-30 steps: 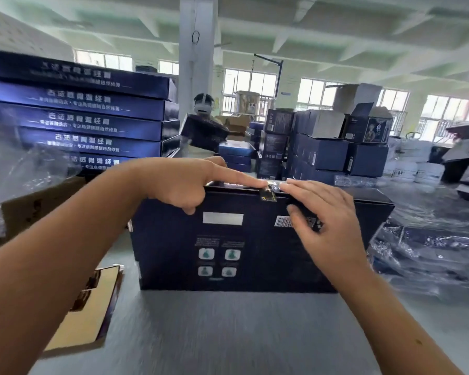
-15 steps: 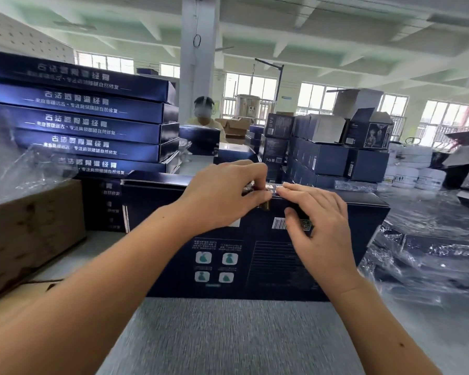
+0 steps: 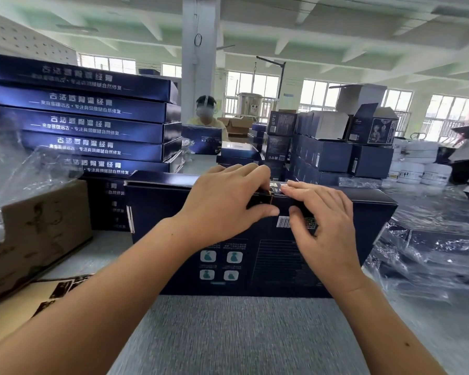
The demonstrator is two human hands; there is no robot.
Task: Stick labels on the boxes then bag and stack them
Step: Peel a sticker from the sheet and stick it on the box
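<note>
Pressing the label (image 3: 267, 197) down over the top edge of the box (image 3: 160, 212). My left hand (image 3: 228, 204) now clamps that edge, fingers curled over the top and thumb on the near face; a second ago only its forefinger lay on the label. My right hand (image 3: 322, 220) sits just beside this grip, fingers flat on top, thumb by the barcode (image 3: 283, 221) below. The box stands on edge on the table (image 3: 228, 334). I judge the label nearly seated; bagging follows.
</note>
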